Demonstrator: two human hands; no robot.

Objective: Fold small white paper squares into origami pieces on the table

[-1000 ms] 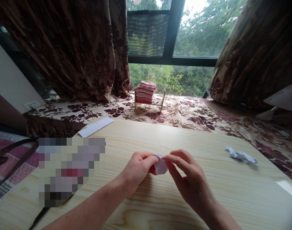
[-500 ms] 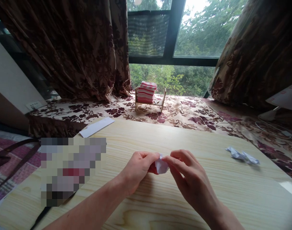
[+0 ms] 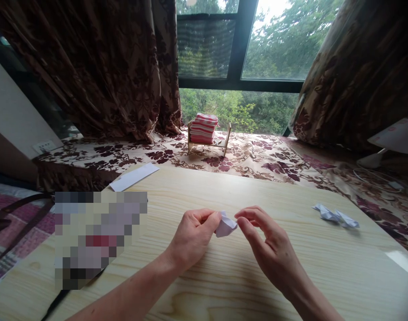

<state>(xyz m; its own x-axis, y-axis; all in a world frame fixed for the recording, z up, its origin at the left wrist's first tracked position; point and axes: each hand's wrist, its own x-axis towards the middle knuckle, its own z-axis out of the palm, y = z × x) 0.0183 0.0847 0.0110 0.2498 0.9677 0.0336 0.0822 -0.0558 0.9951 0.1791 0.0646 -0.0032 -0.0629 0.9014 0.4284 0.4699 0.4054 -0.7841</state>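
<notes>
A small piece of folded white paper (image 3: pixel 225 225) is pinched between the thumb and fingers of my left hand (image 3: pixel 196 232), raised over the wooden table. Its top flap stands up and its right corner points toward my other hand. My right hand (image 3: pixel 269 238) is at that corner with fingers loosely bent and slightly parted, holding nothing that I can see. Whether a fingertip still brushes the paper is hard to make out. Folded white paper pieces (image 3: pixel 335 216) lie together on the right part of the table.
A flat white paper strip (image 3: pixel 134 177) lies at the table's (image 3: pixel 190 187) far left edge. Left of my arm is a pixelated, blurred-out item (image 3: pixel 100 240) with a dark strap. Beyond the table, a small wooden rack (image 3: pixel 226 140) holds striped folded cloths (image 3: pixel 204 129). A lamp (image 3: pixel 396 136) stands at right.
My right fingers have come off the paper and drawn slightly to the right. The paper has turned a little and looks more opened at its top. My left hand keeps its pinch.
</notes>
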